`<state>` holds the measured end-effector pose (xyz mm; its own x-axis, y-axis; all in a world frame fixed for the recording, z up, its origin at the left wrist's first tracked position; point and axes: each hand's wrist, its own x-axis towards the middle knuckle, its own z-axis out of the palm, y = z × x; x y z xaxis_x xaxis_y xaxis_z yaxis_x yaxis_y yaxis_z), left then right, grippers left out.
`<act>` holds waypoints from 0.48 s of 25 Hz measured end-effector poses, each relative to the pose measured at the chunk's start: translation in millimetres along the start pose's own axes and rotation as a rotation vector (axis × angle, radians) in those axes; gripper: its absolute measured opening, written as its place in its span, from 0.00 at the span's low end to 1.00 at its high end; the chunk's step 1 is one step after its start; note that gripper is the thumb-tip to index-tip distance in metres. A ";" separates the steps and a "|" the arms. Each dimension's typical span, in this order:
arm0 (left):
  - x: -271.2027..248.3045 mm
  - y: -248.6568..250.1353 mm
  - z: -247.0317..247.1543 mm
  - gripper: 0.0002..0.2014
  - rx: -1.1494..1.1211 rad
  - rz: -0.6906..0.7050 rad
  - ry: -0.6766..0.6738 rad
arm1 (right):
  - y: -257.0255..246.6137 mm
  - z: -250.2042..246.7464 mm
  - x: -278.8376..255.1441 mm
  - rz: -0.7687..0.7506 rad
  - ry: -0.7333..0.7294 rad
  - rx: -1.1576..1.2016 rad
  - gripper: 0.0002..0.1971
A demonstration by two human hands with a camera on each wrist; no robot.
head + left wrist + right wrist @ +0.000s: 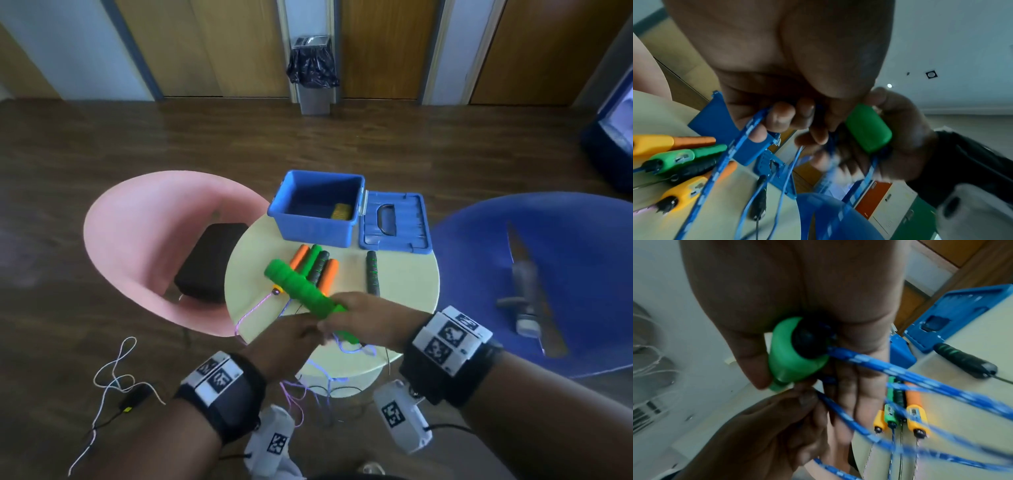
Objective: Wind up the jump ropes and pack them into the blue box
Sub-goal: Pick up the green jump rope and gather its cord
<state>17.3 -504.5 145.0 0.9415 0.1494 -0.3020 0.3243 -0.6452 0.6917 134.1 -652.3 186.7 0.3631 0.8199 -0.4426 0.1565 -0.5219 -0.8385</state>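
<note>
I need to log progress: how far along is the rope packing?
Early. The blue box stands open with no rope inside. The right hand grips a green handle while the left hand pinches its blue rope. Four handles and a black one lie unwound.

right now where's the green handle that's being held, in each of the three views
Head: the green handle lies at centre, slanting up-left out of the right hand.
Left wrist: its end shows right of centre, behind the left hand's fingers.
Right wrist: left of centre, end-on, blue rope leaving it.
Shared landmark: the blue box lid.
</note>
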 end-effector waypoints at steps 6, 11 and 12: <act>-4.0 -31.7 8.0 0.16 -0.073 -0.100 0.072 | 5.0 -29.9 -22.4 -0.063 -0.023 0.885 0.16; -26.4 -86.1 35.9 0.21 -0.194 -0.352 0.103 | -6.6 -72.5 -43.9 -0.415 0.241 1.325 0.15; -28.4 -93.1 41.3 0.22 -0.206 -0.371 0.111 | -8.4 -74.2 -46.8 -0.412 0.297 1.308 0.12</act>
<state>-43.4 -479.6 62.1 0.7583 0.4301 -0.4899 0.6433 -0.3715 0.6694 184.0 -703.8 238.1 0.7048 0.6933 -0.1506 -0.6003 0.4696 -0.6473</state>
